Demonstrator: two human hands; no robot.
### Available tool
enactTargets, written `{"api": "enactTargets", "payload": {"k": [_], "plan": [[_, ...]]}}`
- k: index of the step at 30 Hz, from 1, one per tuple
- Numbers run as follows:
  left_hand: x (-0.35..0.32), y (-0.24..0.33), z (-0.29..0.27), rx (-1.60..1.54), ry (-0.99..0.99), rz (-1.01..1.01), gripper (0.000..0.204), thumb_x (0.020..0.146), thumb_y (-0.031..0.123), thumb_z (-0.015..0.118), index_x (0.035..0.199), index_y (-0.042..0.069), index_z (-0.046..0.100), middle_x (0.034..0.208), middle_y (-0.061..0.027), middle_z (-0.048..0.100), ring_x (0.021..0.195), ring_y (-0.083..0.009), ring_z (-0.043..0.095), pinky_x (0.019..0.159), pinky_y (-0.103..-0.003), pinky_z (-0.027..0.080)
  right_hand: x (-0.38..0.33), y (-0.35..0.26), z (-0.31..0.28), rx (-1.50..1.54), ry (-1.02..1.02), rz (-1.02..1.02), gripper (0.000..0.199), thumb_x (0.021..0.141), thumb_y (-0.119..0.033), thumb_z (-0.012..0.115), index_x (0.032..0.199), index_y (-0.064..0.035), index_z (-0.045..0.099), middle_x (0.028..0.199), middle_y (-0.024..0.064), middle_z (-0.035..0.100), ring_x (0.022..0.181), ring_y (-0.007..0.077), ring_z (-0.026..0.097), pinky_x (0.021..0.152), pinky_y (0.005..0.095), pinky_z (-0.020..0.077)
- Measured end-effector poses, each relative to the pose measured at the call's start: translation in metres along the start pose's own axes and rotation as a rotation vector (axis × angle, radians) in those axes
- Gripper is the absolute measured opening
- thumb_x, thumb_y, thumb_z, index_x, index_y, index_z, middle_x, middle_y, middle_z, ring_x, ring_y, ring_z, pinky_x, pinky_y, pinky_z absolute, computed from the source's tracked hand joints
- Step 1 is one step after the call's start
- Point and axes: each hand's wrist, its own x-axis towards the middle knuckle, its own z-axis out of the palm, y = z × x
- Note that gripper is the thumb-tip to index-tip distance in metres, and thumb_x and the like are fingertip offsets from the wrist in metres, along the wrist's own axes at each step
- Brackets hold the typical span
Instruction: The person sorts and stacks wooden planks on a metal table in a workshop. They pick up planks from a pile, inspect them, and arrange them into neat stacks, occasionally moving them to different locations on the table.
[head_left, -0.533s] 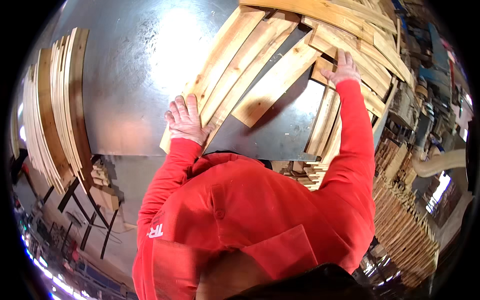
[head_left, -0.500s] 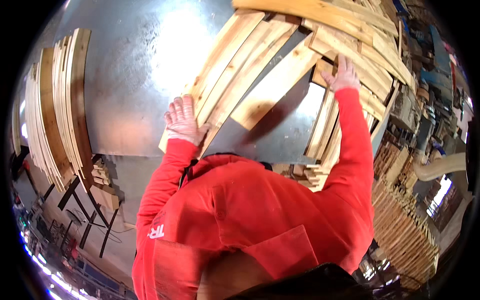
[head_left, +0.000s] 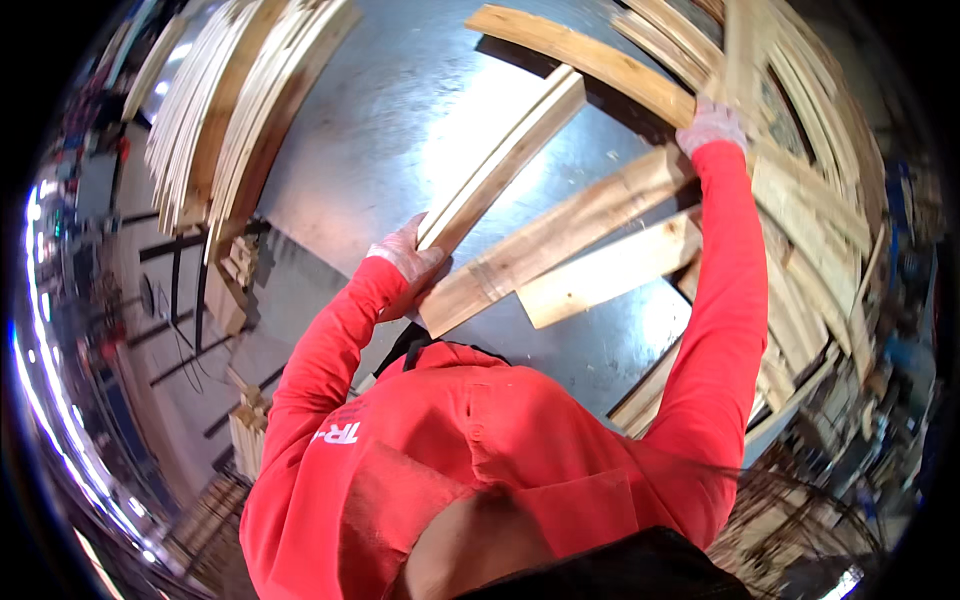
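Observation:
My left hand (head_left: pixel 405 254) is closed round the near end of a pair of wooden boards (head_left: pixel 505 160), which stand on edge side by side, slanting away to the right on the metal tabletop (head_left: pixel 345 160). My right hand (head_left: pixel 712 127) reaches far out at the right, its fingers bent over the near end of a long curved-looking board (head_left: pixel 585 55); its thumb is partly hidden. Between my arms lie a wide flat board (head_left: pixel 560 235) and a shorter pale board (head_left: pixel 610 272). Both hands wear thin pale gloves.
At the far left, stacks of thin boards (head_left: pixel 245 110) overhang the table edge. A loose heap of boards (head_left: pixel 810 215) covers the right side beyond my right arm. Below the left edge stand dark metal frame legs (head_left: pixel 175 290).
The view has turned. Boards that lay flat under my left hand now stand on edge in its grip. My right hand has shifted from the heap to the long board's end.

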Motion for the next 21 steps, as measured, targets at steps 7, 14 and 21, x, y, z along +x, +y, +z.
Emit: {"api": "enactTargets", "payload": {"k": [7, 14, 21], "plan": [[0.002, -0.021, -0.034, 0.198, 0.44, 0.188, 0.082, 0.076, 0.044, 0.072, 0.138, 0.001, 0.039, 0.128, -0.0261, 0.052, 0.117, -0.0398, 0.053, 0.098, -0.044, 0.043, -0.063, -0.102, -0.028, 0.249, 0.156, -0.006, 0.076, 0.07, -0.034, 0.072, 0.136, -0.0098, 0.043, 0.122, 0.0214, 0.056, 0.117, 0.0386, 0.051, 0.102, 0.0477, 0.0392], [-0.017, 0.045, -0.189, 0.836, 0.548, 0.51, 0.078, 0.071, 0.05, 0.074, 0.127, 0.001, 0.051, 0.122, -0.0225, 0.056, 0.111, -0.0379, 0.056, 0.093, -0.055, 0.042, -0.113, -0.163, -0.08, 0.132, 1.021, -0.672, 0.059, 0.072, -0.024, 0.075, 0.124, -0.009, 0.053, 0.11, 0.0107, 0.054, 0.102, 0.0308, 0.056, 0.102, 0.0518, 0.0364], [-0.034, -0.012, -0.277, 0.348, 0.158, 0.168, 0.037, 0.08, 0.043, 0.062, 0.092, 0.008, 0.065, 0.084, -0.0151, 0.065, 0.082, -0.0321, 0.064, 0.073, -0.041, 0.051, -0.088, -0.233, -0.12, 0.239, 0.928, -0.391, 0.092, 0.071, -0.058, 0.071, 0.145, -0.0162, 0.036, 0.14, 0.016, 0.04, 0.128, 0.0383, 0.04, 0.109, 0.055, 0.0283]]}}
